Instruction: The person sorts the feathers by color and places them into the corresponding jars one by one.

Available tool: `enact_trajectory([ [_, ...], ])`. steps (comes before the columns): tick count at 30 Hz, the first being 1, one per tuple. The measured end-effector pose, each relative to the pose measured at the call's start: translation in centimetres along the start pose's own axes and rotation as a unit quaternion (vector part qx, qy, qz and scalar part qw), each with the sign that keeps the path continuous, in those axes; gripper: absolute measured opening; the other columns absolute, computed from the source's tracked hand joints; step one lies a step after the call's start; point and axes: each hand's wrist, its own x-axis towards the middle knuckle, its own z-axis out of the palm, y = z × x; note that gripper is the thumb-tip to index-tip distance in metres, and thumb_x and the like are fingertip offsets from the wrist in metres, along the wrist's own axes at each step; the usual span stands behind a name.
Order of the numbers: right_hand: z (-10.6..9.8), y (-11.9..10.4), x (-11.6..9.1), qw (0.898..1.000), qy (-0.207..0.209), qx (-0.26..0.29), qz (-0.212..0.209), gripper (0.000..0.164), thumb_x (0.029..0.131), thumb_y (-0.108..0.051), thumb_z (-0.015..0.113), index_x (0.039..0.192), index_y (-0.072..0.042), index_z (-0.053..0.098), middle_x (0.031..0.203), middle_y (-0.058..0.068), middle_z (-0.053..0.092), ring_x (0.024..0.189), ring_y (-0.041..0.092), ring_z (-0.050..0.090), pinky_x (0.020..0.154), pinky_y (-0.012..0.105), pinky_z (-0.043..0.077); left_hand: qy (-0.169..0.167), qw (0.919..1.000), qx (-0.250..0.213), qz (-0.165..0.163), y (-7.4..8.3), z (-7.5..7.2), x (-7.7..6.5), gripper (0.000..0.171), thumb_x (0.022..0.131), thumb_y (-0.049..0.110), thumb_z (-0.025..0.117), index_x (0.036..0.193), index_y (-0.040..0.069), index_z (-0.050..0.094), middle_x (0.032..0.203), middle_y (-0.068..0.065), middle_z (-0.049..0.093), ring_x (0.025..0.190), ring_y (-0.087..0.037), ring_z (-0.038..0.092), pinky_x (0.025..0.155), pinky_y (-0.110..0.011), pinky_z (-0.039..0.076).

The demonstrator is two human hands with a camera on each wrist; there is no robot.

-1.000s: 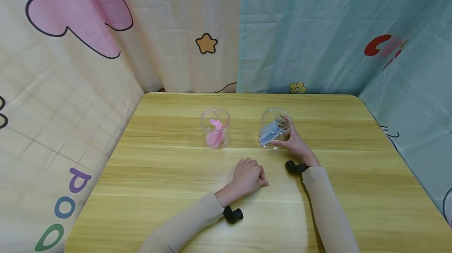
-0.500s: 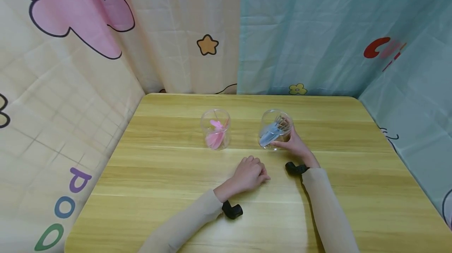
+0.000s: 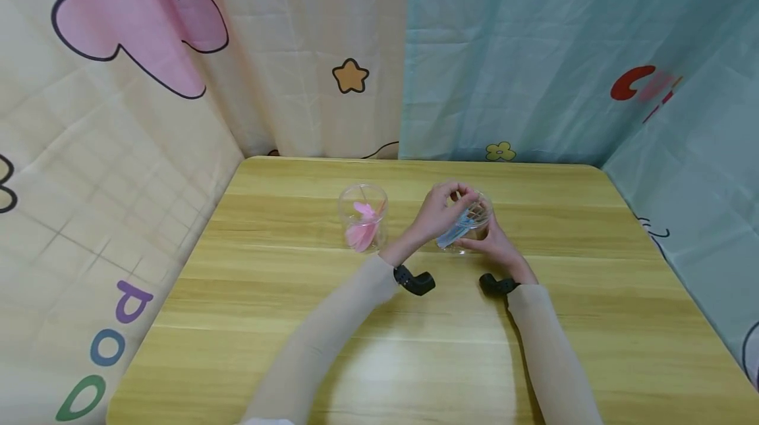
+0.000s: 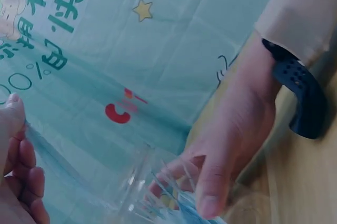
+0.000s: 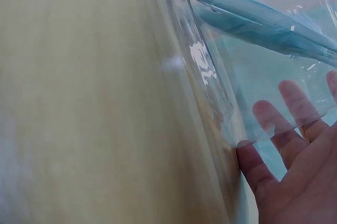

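A clear cup [image 3: 486, 222] holding several blue feathers [image 3: 453, 235] stands toward the back of the table. My right hand [image 3: 500, 245] grips it from the right, and in the right wrist view its fingers [image 5: 292, 113] spread along the transparent wall. Over the cup's rim is my left hand [image 3: 437, 211]. In the left wrist view, its thumb and fingers pinch the thin end of a light-blue feather [image 4: 66, 169], which slants down toward the cup. The feather's lower end is blurred. Left of this cup stands another clear cup [image 3: 363, 196] with pink feathers [image 3: 360, 235].
The wooden table [image 3: 249, 293] ends at a far edge against hanging cloths, one cream [image 3: 296, 29] and one teal [image 3: 522, 36]. Each wrist carries a black camera mount, the left one [image 3: 417, 282] just in front of the cups.
My left hand has risen from the table's middle, moving forward and right to the blue-feather cup, and now pinches a feather. My right hand keeps its grip on the cup.
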Motion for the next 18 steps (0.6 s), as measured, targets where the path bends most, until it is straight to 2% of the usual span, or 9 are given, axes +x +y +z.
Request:
enact_trajectory([
  [5, 0.0, 0.0, -0.1, 1.000, 0.016, -0.010, 0.017, 0.097, 0.078, 0.003, 0.075, 0.147, -0.011, 0.008, 0.142, 0.019, 0.025, 0.132, 0.035, 0.020, 0.106, 0.059, 0.001, 0.066, 0.9927, -0.102, -0.001, 0.2, 0.0, 2.4, 0.017, 0.097, 0.016, 0.056, 0.097, 0.002, 0.064, 0.091, -0.003, 0.058, 0.079, -0.013, 0.046, 0.068, -0.023, 0.038],
  [7, 0.0, 0.0, -0.1, 1.000, 0.016, -0.006, 0.013, 0.098, 0.077, 0.003, 0.075, 0.147, -0.008, 0.007, 0.143, 0.020, 0.025, 0.132, 0.037, 0.020, 0.106, 0.058, 0.001, 0.086, 0.9885, -0.124, 0.003, 0.2, 0.1, 3.0, 0.016, 0.097, 0.014, 0.055, 0.097, 0.000, 0.063, 0.090, -0.004, 0.056, 0.078, -0.012, 0.045, 0.067, -0.023, 0.037],
  [9, 0.0, 0.1, -0.1, 1.000, 0.016, -0.003, 0.008, 0.098, 0.077, 0.004, 0.075, 0.147, -0.007, 0.007, 0.142, 0.021, 0.025, 0.132, 0.036, 0.021, 0.107, 0.057, 0.002, 0.099, 0.9871, -0.126, 0.005, 0.0, 0.3, 3.3, 0.016, 0.097, 0.014, 0.056, 0.096, 0.000, 0.063, 0.090, -0.004, 0.056, 0.079, -0.011, 0.045, 0.068, -0.022, 0.037],
  [12, 0.0, 0.0, -0.1, 1.000, 0.019, -0.005, 0.006, 0.097, 0.077, 0.005, 0.075, 0.146, -0.008, 0.008, 0.141, 0.022, 0.026, 0.131, 0.036, 0.021, 0.107, 0.057, 0.003, 0.103, 0.9901, -0.096, 0.006, -0.7, 0.7, 3.5, 0.016, 0.096, 0.016, 0.058, 0.095, 0.001, 0.065, 0.092, -0.003, 0.059, 0.081, -0.010, 0.047, 0.072, -0.022, 0.039],
  [15, 0.1, 0.0, -0.1, 1.000, 0.020, -0.008, 0.011, 0.098, 0.077, 0.004, 0.075, 0.147, -0.009, 0.009, 0.141, 0.022, 0.027, 0.131, 0.037, 0.022, 0.107, 0.056, 0.004, 0.105, 0.9940, -0.032, 0.001, -1.5, 1.0, 3.3, 0.018, 0.094, 0.020, 0.061, 0.094, 0.004, 0.069, 0.094, -0.001, 0.062, 0.084, -0.010, 0.048, 0.077, -0.022, 0.039],
  [18, 0.1, -0.1, -0.1, 1.000, 0.021, -0.009, 0.013, 0.098, 0.077, 0.003, 0.076, 0.147, -0.010, 0.008, 0.141, 0.022, 0.027, 0.130, 0.037, 0.023, 0.106, 0.057, 0.005, 0.108, 0.9933, 0.039, -0.002, -2.0, 1.1, 2.8, 0.018, 0.093, 0.024, 0.062, 0.095, 0.008, 0.070, 0.092, 0.000, 0.061, 0.085, -0.012, 0.048, 0.078, -0.022, 0.037],
])
